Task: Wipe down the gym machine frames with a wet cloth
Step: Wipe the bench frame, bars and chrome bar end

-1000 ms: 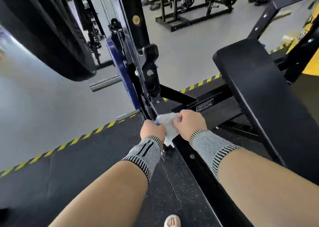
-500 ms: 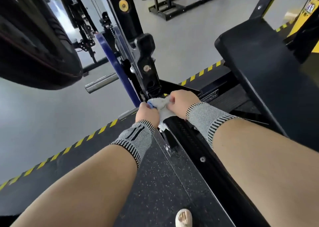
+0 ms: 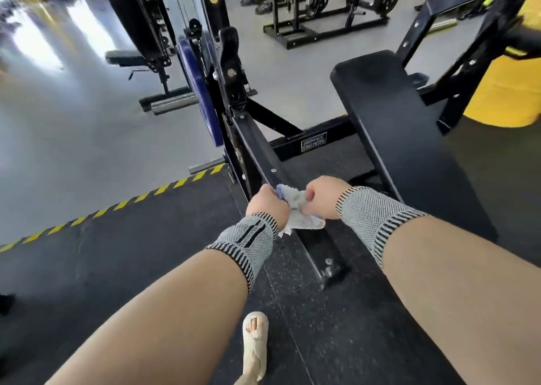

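Head view: both hands grip one white cloth [image 3: 295, 209] draped over a black sloping frame bar [image 3: 257, 147]. Left hand [image 3: 268, 206] and right hand [image 3: 323, 198] have fingers curled tight on the cloth, a padded bench [image 3: 404, 138] just right.

Commercial gym floor, identified by a black steel machine frame [image 3: 263, 147] with a padded bench [image 3: 389, 115], a blue weight plate [image 3: 199, 97] on its peg, further racks [image 3: 319, 12] behind (some yellow), and rubber matting [image 3: 87, 261] edged in hazard tape [image 3: 117, 206].
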A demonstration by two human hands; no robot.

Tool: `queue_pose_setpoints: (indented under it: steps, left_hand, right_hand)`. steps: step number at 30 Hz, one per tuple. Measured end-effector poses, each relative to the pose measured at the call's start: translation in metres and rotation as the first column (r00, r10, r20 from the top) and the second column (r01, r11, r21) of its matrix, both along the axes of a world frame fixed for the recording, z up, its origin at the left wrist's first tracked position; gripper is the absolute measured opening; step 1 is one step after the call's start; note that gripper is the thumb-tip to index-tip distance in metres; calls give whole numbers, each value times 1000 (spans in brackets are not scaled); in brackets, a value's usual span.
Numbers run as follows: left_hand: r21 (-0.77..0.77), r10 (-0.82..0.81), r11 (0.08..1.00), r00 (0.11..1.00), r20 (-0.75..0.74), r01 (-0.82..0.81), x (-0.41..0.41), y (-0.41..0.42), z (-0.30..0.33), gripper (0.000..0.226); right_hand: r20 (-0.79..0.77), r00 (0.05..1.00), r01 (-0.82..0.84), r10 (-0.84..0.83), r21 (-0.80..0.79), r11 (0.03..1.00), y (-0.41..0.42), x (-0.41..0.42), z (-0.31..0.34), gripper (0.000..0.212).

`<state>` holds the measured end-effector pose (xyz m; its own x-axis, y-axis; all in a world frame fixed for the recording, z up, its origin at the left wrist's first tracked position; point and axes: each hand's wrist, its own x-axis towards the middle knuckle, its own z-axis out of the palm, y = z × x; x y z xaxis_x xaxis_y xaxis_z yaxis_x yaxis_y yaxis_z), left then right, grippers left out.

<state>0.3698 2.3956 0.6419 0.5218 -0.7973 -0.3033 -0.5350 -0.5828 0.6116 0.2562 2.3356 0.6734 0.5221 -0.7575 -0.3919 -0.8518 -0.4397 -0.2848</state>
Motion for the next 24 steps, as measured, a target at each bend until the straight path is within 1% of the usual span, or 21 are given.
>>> queue_pose_setpoints:
  steps: [3,5,6,7,8,9,10,11,12,13,14,15,16,17,18,20,21,22,24]
  left_hand:
    - [49,-62,997,997,50,59,-32,31,2,5]
    - [108,-157,983,984,83,148,-48,46,8,14]
    - [133,-199,974,976,89,186,-54,51,11,19]
    - [130,-210,971,974,87,198,-57,56,15,20]
    - [92,-184,980,980,79,176,-58,60,19,18]
    - [23,-124,992,991,48,123,-57,63,22,15]
    - [-64,-48,997,997,-58,44,-54,66,24,15]
    - [-148,10,988,977,-212,-42,-50,69,26,14]
    - [-190,29,977,938,-346,-100,-45,72,28,13]
    - [-198,13,974,908,-418,-105,-41,73,31,13]
    - [-188,-26,981,920,-390,-52,-37,73,33,14]
    - [-162,-62,987,947,-316,10,-32,72,32,18]
    - [-117,-99,990,973,-208,76,-29,70,32,23]
    - [-63,-138,989,984,-108,132,-26,67,30,28]
    - [-2,-163,987,986,-38,163,-22,63,26,30]
    - [91,-170,982,985,31,167,-15,57,21,32]
    - [106,-164,982,985,47,158,-12,55,20,32]
    - [108,-163,982,985,57,156,-9,52,21,33]
    - [102,-154,984,987,56,147,-1,42,22,34]
  right_hand:
    - [-36,999,5,-3,54,999,30,-34,0,19]
    - [-99,995,1,7,73,997,45,-51,3,23]
    - [-108,994,16,-8,73,997,50,-58,4,25]
    - [-72,996,53,-48,67,996,53,-63,8,26]
    - [36,993,111,-113,43,993,54,-67,12,23]
    - [206,960,192,-189,9,981,54,-69,17,20]
    - [397,882,287,-255,-23,958,53,-69,23,17]
    - [568,770,376,-291,-37,926,53,-67,31,14]
    - [690,664,432,-288,-40,901,53,-65,38,12]
    - [751,611,445,-252,-62,893,53,-62,42,11]
    - [755,627,413,-191,-114,904,53,-57,44,11]
    - [708,697,328,-117,-169,930,53,-53,41,12]
    - [618,786,205,-38,-202,958,54,-49,35,12]
    - [502,864,72,32,-187,980,55,-45,27,10]
    - [385,919,-35,88,-143,989,55,-42,17,11]
    - [212,966,-130,148,-97,987,51,-31,-2,13]
    - [166,973,-144,159,-103,984,49,-25,-11,14]
    - [144,977,-141,157,-117,983,44,-19,-18,18]
    - [169,978,-104,125,-130,986,35,-9,-26,22]
